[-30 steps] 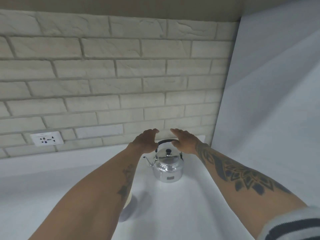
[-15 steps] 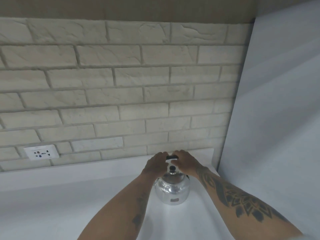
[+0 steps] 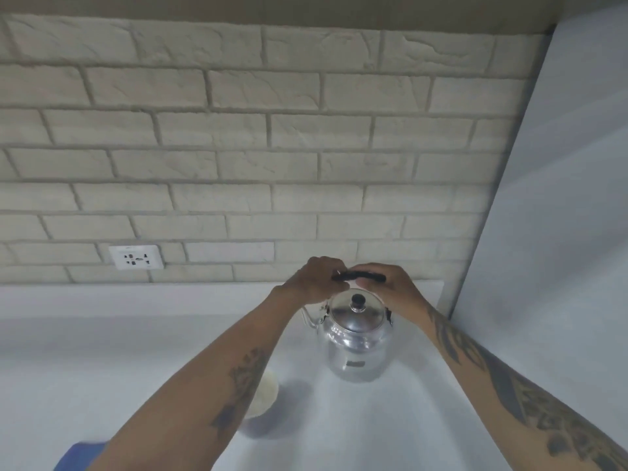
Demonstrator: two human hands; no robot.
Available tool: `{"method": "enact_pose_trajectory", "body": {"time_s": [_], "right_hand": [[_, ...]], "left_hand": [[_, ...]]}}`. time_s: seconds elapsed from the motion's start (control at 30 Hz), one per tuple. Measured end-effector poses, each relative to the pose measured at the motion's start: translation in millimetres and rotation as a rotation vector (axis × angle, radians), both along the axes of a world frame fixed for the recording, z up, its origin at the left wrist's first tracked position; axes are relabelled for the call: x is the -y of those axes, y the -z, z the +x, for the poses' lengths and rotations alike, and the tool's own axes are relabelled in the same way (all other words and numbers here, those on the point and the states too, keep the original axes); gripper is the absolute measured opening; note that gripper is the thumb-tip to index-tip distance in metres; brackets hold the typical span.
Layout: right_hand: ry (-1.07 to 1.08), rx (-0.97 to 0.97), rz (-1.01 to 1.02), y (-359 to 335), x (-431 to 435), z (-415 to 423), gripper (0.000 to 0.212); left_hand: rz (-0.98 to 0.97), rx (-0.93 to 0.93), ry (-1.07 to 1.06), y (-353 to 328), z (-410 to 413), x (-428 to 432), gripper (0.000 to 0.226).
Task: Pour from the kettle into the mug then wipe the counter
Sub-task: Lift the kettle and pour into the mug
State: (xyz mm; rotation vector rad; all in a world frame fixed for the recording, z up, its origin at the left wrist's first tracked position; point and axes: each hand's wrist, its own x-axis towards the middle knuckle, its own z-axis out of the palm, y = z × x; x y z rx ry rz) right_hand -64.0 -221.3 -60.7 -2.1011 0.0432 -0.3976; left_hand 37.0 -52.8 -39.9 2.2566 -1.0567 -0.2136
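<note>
At the counter's [image 3: 102,351] back corner, our left hand [image 3: 314,280] and right hand [image 3: 390,287] both clasp the kettle's [image 3: 356,338] handle [image 3: 358,277]. We judge pouring comes next: lift, swing left to the mug [image 3: 265,392] (half hidden under our forearm). Side wall [image 3: 543,266] crowds right; leftward lies open.

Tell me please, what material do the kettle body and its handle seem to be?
Kettle: probably polished metal, perhaps steel; its body mirrors the surroundings with bright highlights. Handle: matte black, likely plastic, though the hands cover most of it.
</note>
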Motion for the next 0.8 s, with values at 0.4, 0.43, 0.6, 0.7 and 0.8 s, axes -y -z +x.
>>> {"method": "enact_pose_trajectory", "body": {"time_s": [0.4,0.43,0.6,0.7,0.8], "right_hand": [[-0.171,0.025,-0.143,-39,-63,-13,0.026],[-0.181,0.013,-0.179,-42,-68,-13,0.026],[-0.224,-0.071,-0.337,-56,-91,-15,0.025],[-0.23,-0.11,-0.433,-60,-105,-15,0.024],[-0.239,-0.151,-0.52,-64,-118,-14,0.023]], "left_hand": [[-0.031,-0.199,-0.188,40,-31,-172,0.07],[0.042,-0.196,-0.191,50,-33,-185,0.081],[0.148,-0.277,-0.217,100,-42,-218,0.106],[0.106,-0.277,-0.191,121,-47,-222,0.077],[0.036,-0.243,-0.178,131,-52,-224,0.044]]}}
